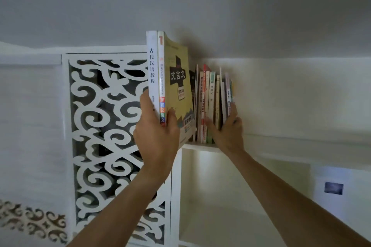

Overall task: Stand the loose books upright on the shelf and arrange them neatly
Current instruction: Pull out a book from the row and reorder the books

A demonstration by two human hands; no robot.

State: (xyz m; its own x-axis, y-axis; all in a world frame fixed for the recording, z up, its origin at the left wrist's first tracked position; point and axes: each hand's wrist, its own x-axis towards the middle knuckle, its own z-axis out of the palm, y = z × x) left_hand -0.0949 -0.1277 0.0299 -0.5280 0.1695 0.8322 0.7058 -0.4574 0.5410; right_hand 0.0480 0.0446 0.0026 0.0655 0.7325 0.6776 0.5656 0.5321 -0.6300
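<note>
My left hand (156, 134) grips two upright books by their lower spines: a white-spined book (152, 70) and a yellow-covered book (177, 82). They stand at the left end of the white shelf (197, 146), above its front edge. To their right a row of several thin books (210, 104) stands upright. My right hand (227, 128) lies against that row, fingers straight on its right side and thumb across the spines near the bottom.
A white carved openwork panel (104, 126) forms the cabinet side to the left of the shelf. Below the shelf is an open white compartment (220, 196). The ceiling hangs close above the tall books. A small dark plate (333, 188) sits on the wall at right.
</note>
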